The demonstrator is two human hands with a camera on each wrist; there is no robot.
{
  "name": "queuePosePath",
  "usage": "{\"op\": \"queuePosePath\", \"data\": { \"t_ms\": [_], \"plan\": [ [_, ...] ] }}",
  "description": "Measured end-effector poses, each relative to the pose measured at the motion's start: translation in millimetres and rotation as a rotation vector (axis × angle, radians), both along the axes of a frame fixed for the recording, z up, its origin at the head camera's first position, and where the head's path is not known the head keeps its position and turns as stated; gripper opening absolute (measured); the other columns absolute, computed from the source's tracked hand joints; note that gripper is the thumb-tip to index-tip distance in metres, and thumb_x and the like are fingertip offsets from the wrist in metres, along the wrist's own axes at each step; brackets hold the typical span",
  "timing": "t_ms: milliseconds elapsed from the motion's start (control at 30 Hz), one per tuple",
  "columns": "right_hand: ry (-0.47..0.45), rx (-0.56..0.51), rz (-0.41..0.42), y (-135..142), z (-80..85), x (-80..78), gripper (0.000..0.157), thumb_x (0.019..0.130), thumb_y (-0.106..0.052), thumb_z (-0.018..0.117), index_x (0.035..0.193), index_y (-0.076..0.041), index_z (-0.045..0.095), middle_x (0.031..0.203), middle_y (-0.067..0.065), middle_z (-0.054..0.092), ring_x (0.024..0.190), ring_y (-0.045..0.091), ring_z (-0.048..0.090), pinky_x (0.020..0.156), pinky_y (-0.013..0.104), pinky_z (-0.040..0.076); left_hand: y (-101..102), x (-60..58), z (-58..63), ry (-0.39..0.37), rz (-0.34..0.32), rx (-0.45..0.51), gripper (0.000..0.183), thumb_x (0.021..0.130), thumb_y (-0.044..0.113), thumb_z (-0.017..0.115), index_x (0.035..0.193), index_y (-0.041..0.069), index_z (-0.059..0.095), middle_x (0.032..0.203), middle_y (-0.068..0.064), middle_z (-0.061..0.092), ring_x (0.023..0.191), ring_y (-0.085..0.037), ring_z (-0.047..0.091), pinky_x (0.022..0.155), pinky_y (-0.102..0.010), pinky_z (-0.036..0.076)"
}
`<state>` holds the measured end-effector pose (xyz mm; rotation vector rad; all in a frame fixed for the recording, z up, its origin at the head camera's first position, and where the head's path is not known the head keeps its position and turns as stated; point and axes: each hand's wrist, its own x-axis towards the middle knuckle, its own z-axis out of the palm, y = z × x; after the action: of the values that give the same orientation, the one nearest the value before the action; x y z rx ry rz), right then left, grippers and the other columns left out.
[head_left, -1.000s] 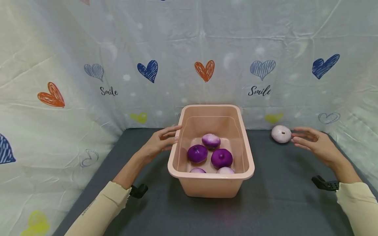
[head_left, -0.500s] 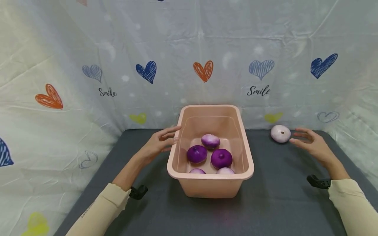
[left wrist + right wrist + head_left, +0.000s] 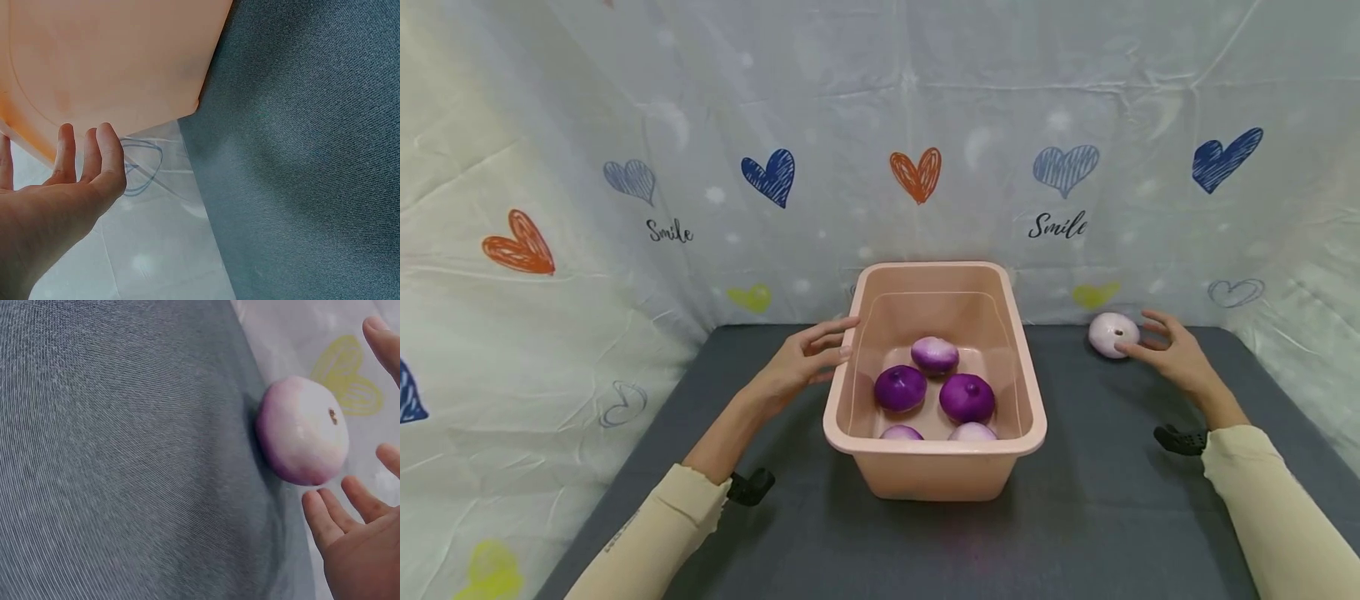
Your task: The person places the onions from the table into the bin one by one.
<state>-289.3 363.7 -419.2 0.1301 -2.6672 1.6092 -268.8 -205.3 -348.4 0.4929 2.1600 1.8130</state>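
Observation:
A pale onion [image 3: 1113,335] with a white, brown-centred end lies on the dark cloth at the back right. My right hand [image 3: 1176,354] is at its right side, fingers spread. In the head view the thumb overlaps the onion's front; in the right wrist view, the fingertips [image 3: 310,499] are close below it, and contact is hard to tell. At the left rim of a peach plastic basin [image 3: 936,447], my left hand [image 3: 797,362] rests with loosely extended fingers. Inside the basin are several purple onions [image 3: 901,388], two of them partly hidden by the front rim.
A dark grey cloth [image 3: 1097,517] covers the table. Right behind the basin hangs a pale curtain [image 3: 850,100] printed with hearts, which also closes off the left and right sides.
My right hand has moved left, bringing its thumb over the onion's front. One dark onion in the basin has rolled slightly to the right. The left hand has stayed at the rim.

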Motion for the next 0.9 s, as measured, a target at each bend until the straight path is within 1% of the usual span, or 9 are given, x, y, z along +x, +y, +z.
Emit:
{"op": "queuePosePath", "data": {
  "t_ms": [200,367,567,733,833,900],
  "plan": [
    [0.027,-0.009,-0.038,-6.0,-7.5,-6.8,0.094,0.098,-0.028,0.071,0.162,0.0,0.008,0.158,0.039,0.011,0.141,0.057,0.022,0.105,0.072,0.027,0.6,1.6,1.4,0.003,-0.001,-0.009,0.059,0.101,0.027,0.067,0.155,0.019,0.046,0.15,-0.014,0.047,0.136,-0.032,0.045,0.107,-0.057,0.04],
    [0.048,-0.026,-0.054,-9.2,-12.4,-12.4,0.094,0.098,-0.025,0.072,0.161,0.004,0.009,0.158,0.038,0.013,0.141,0.055,0.025,0.105,0.07,0.03,0.5,2.1,2.7,0.006,0.007,-0.019,0.059,0.1,0.028,0.068,0.155,0.021,0.047,0.149,-0.013,0.047,0.136,-0.031,0.045,0.107,-0.057,0.04],
    [0.059,0.008,-0.032,-10.3,-15.0,-19.6,0.091,0.097,-0.021,0.073,0.159,0.007,0.012,0.156,0.04,0.016,0.138,0.057,0.029,0.102,0.067,0.034,-0.3,2.4,2.6,0.005,0.01,-0.023,0.058,0.1,0.027,0.067,0.155,0.021,0.047,0.15,-0.014,0.046,0.136,-0.032,0.045,0.107,-0.058,0.04],
    [0.074,0.041,0.002,-10.0,-16.0,-26.4,0.089,0.094,-0.018,0.076,0.158,0.008,0.018,0.155,0.039,0.017,0.136,0.058,0.031,0.098,0.065,0.037,-0.9,2.5,1.9,0.009,0.006,-0.018,0.058,0.101,0.027,0.066,0.155,0.02,0.047,0.15,-0.015,0.046,0.136,-0.032,0.045,0.108,-0.059,0.038],
    [0.077,0.062,0.003,-9.4,-17.5,-29.5,0.089,0.093,-0.018,0.077,0.158,0.006,0.021,0.155,0.038,0.016,0.135,0.059,0.031,0.095,0.065,0.04,-0.4,2.9,2.6,0.011,0.004,-0.02,0.058,0.101,0.027,0.066,0.155,0.02,0.046,0.15,-0.014,0.046,0.136,-0.032,0.045,0.107,-0.058,0.039],
    [0.087,0.074,-0.002,-9.3,-18.7,-31.5,0.087,0.093,-0.017,0.077,0.157,0.007,0.022,0.153,0.04,0.02,0.133,0.059,0.033,0.092,0.064,0.042,-0.3,3.1,2.7,0.013,0.004,-0.022,0.059,0.101,0.028,0.067,0.155,0.02,0.046,0.15,-0.014,0.046,0.136,-0.032,0.045,0.107,-0.058,0.04]
  ]
}}
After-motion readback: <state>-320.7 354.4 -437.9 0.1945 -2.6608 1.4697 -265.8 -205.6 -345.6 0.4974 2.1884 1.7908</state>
